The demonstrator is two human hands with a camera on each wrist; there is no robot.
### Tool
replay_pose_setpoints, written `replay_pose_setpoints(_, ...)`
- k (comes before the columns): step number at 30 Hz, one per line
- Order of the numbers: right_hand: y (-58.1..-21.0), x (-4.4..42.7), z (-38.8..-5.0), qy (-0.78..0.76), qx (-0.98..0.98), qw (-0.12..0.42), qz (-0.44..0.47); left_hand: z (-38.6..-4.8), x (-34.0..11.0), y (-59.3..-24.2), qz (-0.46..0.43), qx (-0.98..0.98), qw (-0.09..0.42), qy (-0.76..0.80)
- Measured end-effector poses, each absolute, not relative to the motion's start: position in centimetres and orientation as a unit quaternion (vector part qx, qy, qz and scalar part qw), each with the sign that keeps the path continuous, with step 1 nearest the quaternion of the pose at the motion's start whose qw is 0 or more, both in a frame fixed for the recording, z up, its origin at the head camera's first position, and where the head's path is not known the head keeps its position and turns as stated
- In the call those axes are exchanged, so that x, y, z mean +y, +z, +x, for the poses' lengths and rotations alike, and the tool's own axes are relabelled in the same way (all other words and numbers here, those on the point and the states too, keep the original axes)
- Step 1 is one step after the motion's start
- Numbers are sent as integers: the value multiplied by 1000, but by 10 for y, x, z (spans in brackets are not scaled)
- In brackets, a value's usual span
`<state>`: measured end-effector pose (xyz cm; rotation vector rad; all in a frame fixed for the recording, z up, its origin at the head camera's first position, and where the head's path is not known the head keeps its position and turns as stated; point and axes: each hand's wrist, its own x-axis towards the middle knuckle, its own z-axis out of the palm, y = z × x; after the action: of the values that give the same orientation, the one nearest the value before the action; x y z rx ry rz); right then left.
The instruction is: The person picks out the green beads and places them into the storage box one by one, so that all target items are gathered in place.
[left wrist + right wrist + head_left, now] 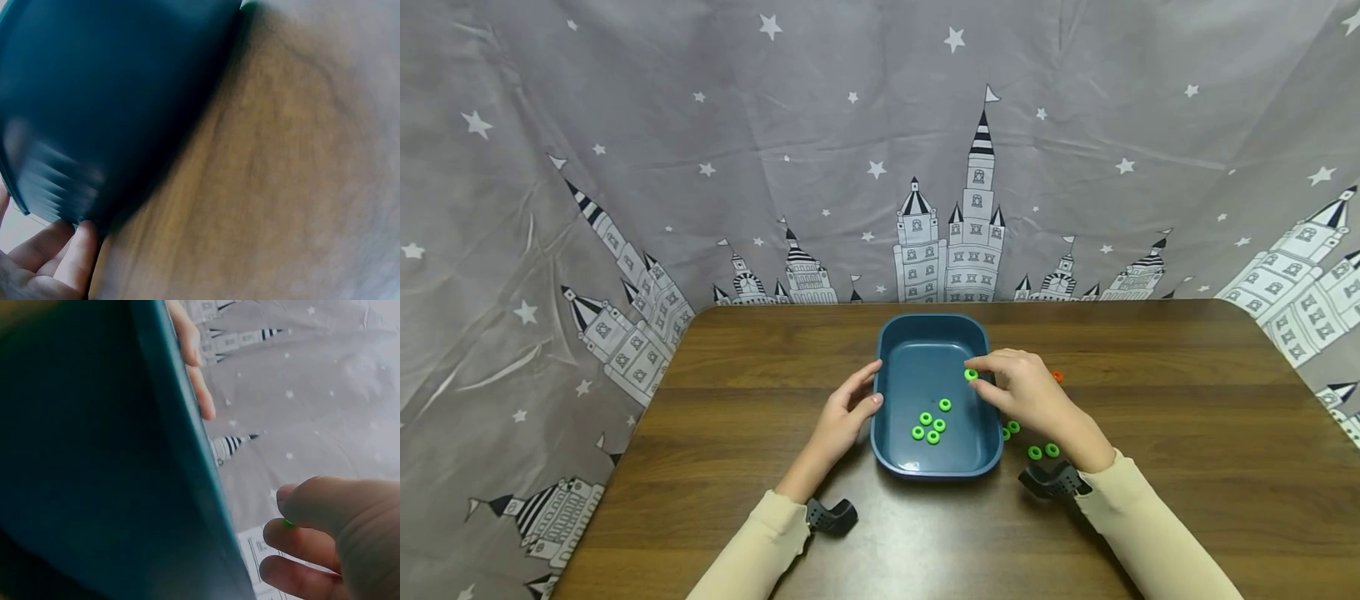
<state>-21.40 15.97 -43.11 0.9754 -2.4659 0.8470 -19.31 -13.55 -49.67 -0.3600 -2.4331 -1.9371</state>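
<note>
My right hand pinches a small green ring between thumb and fingertips, above the right side of a blue plastic basin. In the right wrist view, only a sliver of that green ring shows between the thumb and a finger. Several like green rings lie on the basin's floor, toward its near end. With thumb and fingertips, my left hand touches the basin's left wall. The left wrist view shows those fingers against the outer side of the basin.
Right of the basin, several green rings lie on the wooden table, some partly hidden by the basin's edge. An orange ring lies just beyond my right hand. A grey curtain with castles and stars hangs behind the table.
</note>
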Motion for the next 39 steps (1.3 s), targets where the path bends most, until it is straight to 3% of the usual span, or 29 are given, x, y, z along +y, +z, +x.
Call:
replay_pose_setpoints(24,-439,115,-217,254,-892,67,368,-193,-135,-497,-110,-773,8,-624)
replay_pose_setpoints(39,-446,112,-217,234,-899,71,363,-193,-135,-497,-106,-777,7,-620)
